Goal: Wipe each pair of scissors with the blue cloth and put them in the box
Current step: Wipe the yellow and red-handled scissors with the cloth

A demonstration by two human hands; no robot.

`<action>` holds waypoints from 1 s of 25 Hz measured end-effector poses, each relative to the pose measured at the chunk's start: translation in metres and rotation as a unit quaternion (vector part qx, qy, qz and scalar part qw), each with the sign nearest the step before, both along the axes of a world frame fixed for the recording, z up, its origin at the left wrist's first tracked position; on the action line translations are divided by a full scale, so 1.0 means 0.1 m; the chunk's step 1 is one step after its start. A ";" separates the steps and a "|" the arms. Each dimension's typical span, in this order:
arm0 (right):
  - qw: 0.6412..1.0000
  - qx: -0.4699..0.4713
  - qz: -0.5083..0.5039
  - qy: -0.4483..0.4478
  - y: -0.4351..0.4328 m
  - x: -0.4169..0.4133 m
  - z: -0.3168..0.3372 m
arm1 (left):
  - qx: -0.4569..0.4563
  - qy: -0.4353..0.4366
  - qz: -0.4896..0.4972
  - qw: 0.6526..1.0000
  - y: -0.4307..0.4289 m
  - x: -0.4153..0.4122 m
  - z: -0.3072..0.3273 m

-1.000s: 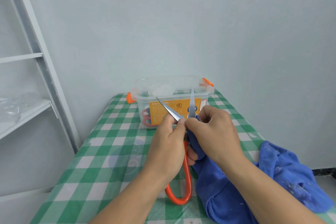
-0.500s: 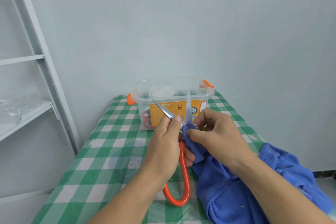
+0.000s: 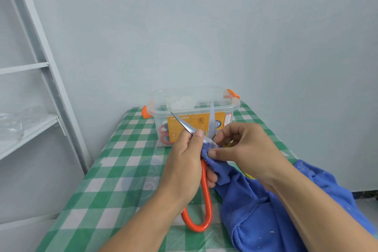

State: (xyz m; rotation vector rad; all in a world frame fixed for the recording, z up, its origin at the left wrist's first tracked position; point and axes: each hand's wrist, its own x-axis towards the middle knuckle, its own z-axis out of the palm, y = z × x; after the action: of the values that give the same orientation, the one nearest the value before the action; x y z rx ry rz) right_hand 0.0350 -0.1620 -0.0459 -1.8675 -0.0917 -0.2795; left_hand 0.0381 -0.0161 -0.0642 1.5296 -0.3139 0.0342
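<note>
The left hand (image 3: 184, 170) is wrapped tightly round the orange-handled scissors (image 3: 206, 200), thumb up along one blade. The blades stand spread in a V. Just right of it, the right hand (image 3: 245, 153) pinches a fold of blue cloth (image 3: 255, 210) at the blades' base. The box (image 3: 235, 106) stands just beyond the grip.

A second ago that pinch sat higher on the blade.

The pivot and the second handle are hidden by the fingers and cloth. Red shapes inside the box are too blurred to make out.
</note>
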 end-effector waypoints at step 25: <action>0.968 0.144 -0.037 -0.203 -0.05 0.03 -0.14 | -0.033 -0.012 0.047 0.998 0.16 0.11 0.05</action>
State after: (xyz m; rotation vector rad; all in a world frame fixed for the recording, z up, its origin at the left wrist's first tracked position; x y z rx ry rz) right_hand 0.0377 -0.1667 -0.0602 -1.5054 -0.2483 -0.6904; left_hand 0.0488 0.0000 -0.0592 1.4776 -0.2576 0.1352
